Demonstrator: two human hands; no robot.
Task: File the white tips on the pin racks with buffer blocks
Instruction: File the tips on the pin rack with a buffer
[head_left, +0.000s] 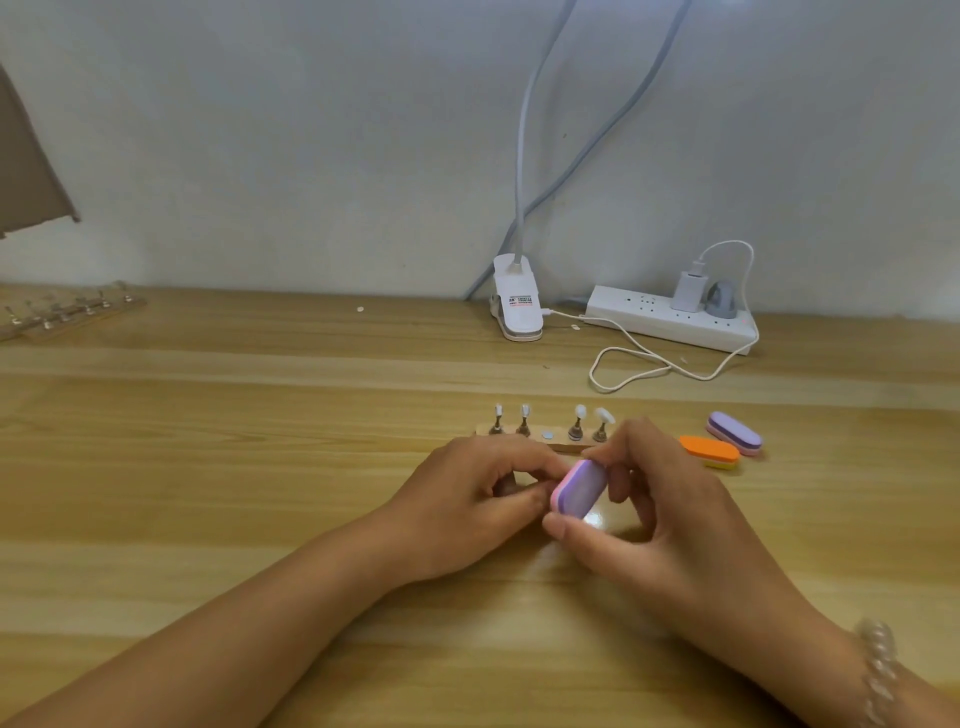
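A wooden pin rack (558, 444) lies on the table just beyond my hands, with several metal pins carrying white tips (580, 411); one slot in its middle shows only a round disc. My right hand (660, 514) grips a pink and purple buffer block (581, 489) between thumb and fingers. My left hand (478, 499) has its fingers curled, pinching something small against the block's left edge; what it holds is hidden by the fingers.
An orange and yellow buffer block (710, 451) and a purple one (735, 432) lie right of the rack. Behind stand a clip lamp base (515, 306), a white power strip (670, 318) and a looping cable (628, 371). More pin racks (67, 312) sit far left.
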